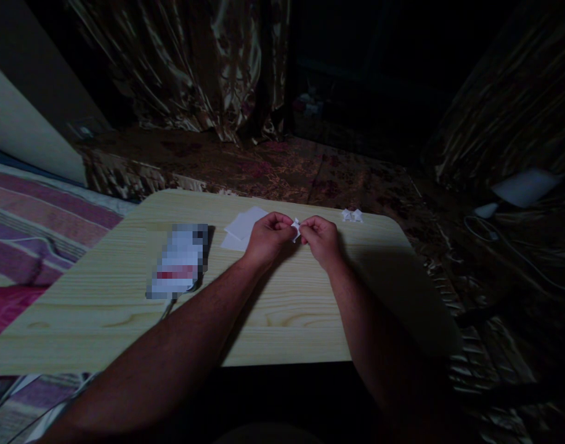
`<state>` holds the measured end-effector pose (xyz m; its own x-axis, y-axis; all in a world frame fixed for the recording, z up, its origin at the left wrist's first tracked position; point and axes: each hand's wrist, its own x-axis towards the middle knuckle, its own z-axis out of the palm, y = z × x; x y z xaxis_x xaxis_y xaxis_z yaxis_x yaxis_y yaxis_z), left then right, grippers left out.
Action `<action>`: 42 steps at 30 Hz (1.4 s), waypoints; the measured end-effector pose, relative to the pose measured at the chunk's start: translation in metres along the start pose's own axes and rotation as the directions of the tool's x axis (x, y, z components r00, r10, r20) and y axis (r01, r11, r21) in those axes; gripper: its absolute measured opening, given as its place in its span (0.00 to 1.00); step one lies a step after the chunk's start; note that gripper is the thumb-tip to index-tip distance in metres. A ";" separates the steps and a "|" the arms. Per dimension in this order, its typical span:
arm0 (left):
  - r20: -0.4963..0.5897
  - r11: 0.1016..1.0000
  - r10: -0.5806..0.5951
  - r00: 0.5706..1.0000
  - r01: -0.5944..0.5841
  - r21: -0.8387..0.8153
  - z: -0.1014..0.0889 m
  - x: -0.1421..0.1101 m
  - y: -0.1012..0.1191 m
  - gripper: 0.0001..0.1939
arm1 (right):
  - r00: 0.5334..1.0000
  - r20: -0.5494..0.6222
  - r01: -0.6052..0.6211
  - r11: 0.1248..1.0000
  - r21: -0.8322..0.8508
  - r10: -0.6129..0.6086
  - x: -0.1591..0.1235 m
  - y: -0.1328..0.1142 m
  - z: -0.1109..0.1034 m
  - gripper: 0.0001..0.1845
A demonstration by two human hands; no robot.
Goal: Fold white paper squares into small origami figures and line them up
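Between my two hands, above the middle of the wooden table, is a small piece of folded white paper (296, 229). My left hand (273, 234) pinches its left side with thumb and forefinger. On the other side, the fingertips of my right hand (320, 237) are closed on its right edge. Loose sheets of white paper (242, 227) lie overlapping on the table, just left of my left hand. Two small folded white paper shapes (352, 215) stand side by side near the far right edge. The paper's exact folds are too small to make out.
On the left of the pale wooden table (282, 333) lies a blurred-out phone-like device (178, 262) with a cable at its near end. Striped bedding (42, 216) is beyond the left edge. Patterned curtains (236, 61) hang behind. A white lamp-like object (525, 187) with a cord is at right.
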<state>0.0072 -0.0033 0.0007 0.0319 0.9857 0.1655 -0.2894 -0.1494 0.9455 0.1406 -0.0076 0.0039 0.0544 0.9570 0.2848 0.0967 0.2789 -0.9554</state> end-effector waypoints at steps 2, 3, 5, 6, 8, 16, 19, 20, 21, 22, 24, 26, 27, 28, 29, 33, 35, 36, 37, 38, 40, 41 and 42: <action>-0.006 1.000 -0.005 1.000 0.005 0.007 0.001 0.000 0.001 0.11 | 1.000 -0.002 0.003 1.000 -0.003 -0.003 0.000 0.001 0.000 0.05; -0.011 1.000 -0.009 1.000 0.009 0.007 0.001 -0.001 0.001 0.11 | 1.000 -0.005 0.004 1.000 -0.003 -0.004 0.000 0.001 0.000 0.05; -0.019 1.000 -0.017 1.000 0.017 0.000 0.002 -0.001 0.003 0.11 | 1.000 -0.012 0.001 1.000 0.005 -0.001 0.000 0.001 0.001 0.05; -0.018 1.000 -0.021 1.000 0.021 -0.002 0.002 -0.001 0.003 0.11 | 1.000 -0.016 -0.004 1.000 0.012 0.005 0.000 0.000 0.001 0.05; -0.012 1.000 -0.023 1.000 0.023 0.001 0.002 -0.001 0.003 0.11 | 0.999 -0.022 -0.023 0.999 0.029 0.023 0.000 -0.002 0.001 0.05; 0.049 0.997 0.024 0.999 -0.027 0.075 -0.002 0.000 -0.002 0.11 | 0.998 0.000 -0.062 0.998 0.018 0.062 -0.001 -0.007 -0.001 0.06; 0.049 0.995 0.036 0.998 -0.040 0.093 -0.002 -0.001 -0.001 0.12 | 0.999 0.008 -0.053 0.999 0.009 0.053 -0.001 -0.007 -0.001 0.05; 0.049 0.994 0.038 0.998 -0.043 0.098 -0.002 -0.001 -0.001 0.12 | 0.999 0.011 -0.052 0.999 0.008 0.052 -0.001 -0.006 -0.001 0.05; 0.048 0.994 0.041 0.998 -0.046 0.103 -0.002 -0.001 0.000 0.13 | 0.999 0.014 -0.051 0.999 0.007 0.051 -0.001 -0.006 -0.001 0.05; 0.049 0.993 0.042 0.998 -0.047 0.107 -0.002 -0.002 0.001 0.13 | 0.999 0.017 -0.050 0.999 0.006 0.050 0.000 -0.005 -0.001 0.05; 0.049 0.992 0.042 0.998 -0.048 0.113 -0.001 -0.002 0.002 0.13 | 0.999 0.021 -0.046 0.999 0.005 0.045 0.000 -0.004 -0.001 0.05; 0.042 0.992 0.039 0.998 -0.044 0.115 0.000 -0.003 0.003 0.13 | 0.999 0.022 -0.042 0.999 -0.003 0.042 0.000 -0.004 0.000 0.06; 0.035 0.993 0.036 0.999 -0.040 0.113 0.000 -0.003 0.003 0.13 | 0.999 0.021 -0.041 0.999 -0.007 0.041 0.000 -0.003 0.000 0.06; 0.029 0.993 0.032 0.999 -0.035 0.111 0.001 -0.003 0.003 0.13 | 0.999 0.020 -0.039 0.999 -0.009 0.040 0.000 -0.003 -0.001 0.06; 0.024 0.994 0.026 0.999 -0.028 0.107 0.001 -0.003 0.004 0.13 | 0.999 0.018 -0.038 0.999 -0.009 0.038 0.000 -0.003 -0.001 0.06; 0.023 0.996 0.009 1.000 -0.011 0.091 0.002 -0.003 0.005 0.13 | 0.999 0.005 -0.050 0.999 0.020 0.050 0.001 -0.005 -0.001 0.06; 0.032 0.997 0.003 0.999 -0.005 0.083 0.002 -0.003 0.006 0.13 | 0.998 0.007 -0.063 0.997 0.045 0.063 0.001 -0.005 -0.001 0.07; 0.041 0.997 -0.003 0.999 0.000 0.079 0.002 -0.003 0.006 0.13 | 0.998 0.011 -0.064 0.996 0.056 0.064 0.001 -0.004 -0.002 0.07; 0.051 0.997 -0.008 0.999 0.004 0.075 0.002 -0.003 0.007 0.13 | 0.998 0.018 -0.060 0.996 0.064 0.059 0.002 -0.004 -0.002 0.07; 0.061 0.997 -0.010 0.998 0.006 0.072 0.001 -0.003 0.007 0.13 | 0.998 0.025 -0.053 0.996 0.069 0.052 0.002 -0.003 -0.002 0.07; 0.082 0.998 -0.008 0.997 0.003 0.067 0.000 -0.003 0.006 0.14 | 0.999 0.036 -0.040 0.997 0.071 0.037 0.003 -0.001 -0.002 0.06; 0.095 0.998 -0.005 0.995 -0.001 0.062 -0.001 -0.002 0.005 0.13 | 0.999 0.039 -0.035 0.997 0.070 0.032 0.003 0.000 -0.002 0.06; 0.107 0.998 0.001 0.994 -0.006 0.054 -0.001 -0.002 0.005 0.13 | 0.999 0.041 -0.032 0.997 0.066 0.029 0.003 0.001 -0.002 0.06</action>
<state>0.0046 -0.0061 0.0047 0.1334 0.9717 0.1950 -0.2370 -0.1598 0.9583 0.1431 -0.0048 0.0041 0.0163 0.9673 0.2531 0.0293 0.2526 -0.9671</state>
